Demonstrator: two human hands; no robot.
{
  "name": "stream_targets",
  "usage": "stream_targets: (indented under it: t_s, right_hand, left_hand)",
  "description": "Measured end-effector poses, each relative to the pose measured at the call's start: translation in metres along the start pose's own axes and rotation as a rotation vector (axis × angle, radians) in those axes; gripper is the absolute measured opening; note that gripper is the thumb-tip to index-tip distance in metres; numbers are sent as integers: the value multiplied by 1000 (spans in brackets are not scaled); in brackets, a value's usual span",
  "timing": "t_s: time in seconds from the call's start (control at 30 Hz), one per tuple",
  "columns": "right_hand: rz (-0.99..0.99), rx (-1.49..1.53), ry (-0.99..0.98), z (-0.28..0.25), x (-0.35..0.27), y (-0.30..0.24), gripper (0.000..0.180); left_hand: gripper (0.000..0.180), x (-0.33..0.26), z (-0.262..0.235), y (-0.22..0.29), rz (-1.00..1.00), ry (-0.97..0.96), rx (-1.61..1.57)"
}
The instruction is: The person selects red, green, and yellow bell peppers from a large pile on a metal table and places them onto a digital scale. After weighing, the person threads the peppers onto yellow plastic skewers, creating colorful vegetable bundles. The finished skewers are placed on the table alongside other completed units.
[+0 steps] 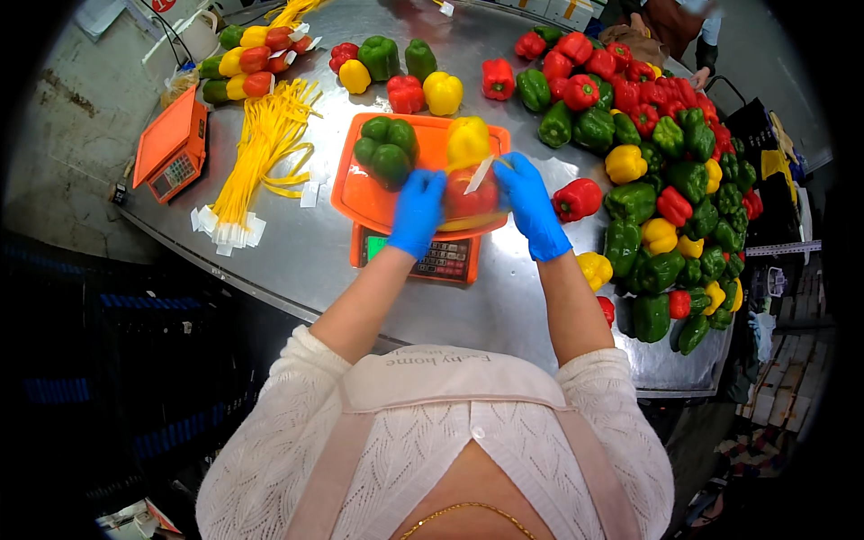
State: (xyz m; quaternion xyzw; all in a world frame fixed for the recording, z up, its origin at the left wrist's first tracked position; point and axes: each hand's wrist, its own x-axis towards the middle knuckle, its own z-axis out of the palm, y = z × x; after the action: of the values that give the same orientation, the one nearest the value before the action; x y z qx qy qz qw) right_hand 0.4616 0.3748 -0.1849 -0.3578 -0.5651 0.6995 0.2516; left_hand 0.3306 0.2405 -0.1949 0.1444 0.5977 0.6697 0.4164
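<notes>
Both my hands wear blue gloves and work over the orange pan of a weighing scale. My left hand is closed at the left side of a blurred red bell pepper. On its right side, my right hand grips a yellow net sleeve with a white tag. The sleeve runs along the red pepper's near side; whether it goes around the pepper is too smeared to tell. In the pan, a green bell pepper sits at the left and a yellow bell pepper behind the red one.
Several yellow net sleeves with white tags lie left of the scale, beside a second orange scale. Packed pepper trios lie behind. A large pile of mixed peppers covers the right side. Another person's hand shows at far right.
</notes>
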Motion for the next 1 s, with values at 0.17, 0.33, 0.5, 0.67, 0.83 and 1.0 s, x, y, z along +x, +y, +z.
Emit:
stream_targets:
  t_s: [0.17,0.33,0.5,0.67,0.83,1.0]
  right_hand:
    - [1,133,15,2,-4,10,23]
    - [-95,349,7,-3,-7,-14,24]
    - [-193,406,-90,8,31,-89,21]
    - [-41,446,-37,12,74,-71,19]
    - [7,478,-109,-9,73,-75,30]
    - [6,416,-98,-19,74,-75,31]
  left_hand:
    - [23,14,1,-27,78,8,-36]
    - [23,-10,17,38,183,-85,26]
    - [29,54,29,122,183,-249,23]
    - [32,102,28,121,188,-196,306]
    - [32,93,48,100,239,-98,228]
    - [32,77,55,84,153,-26,74]
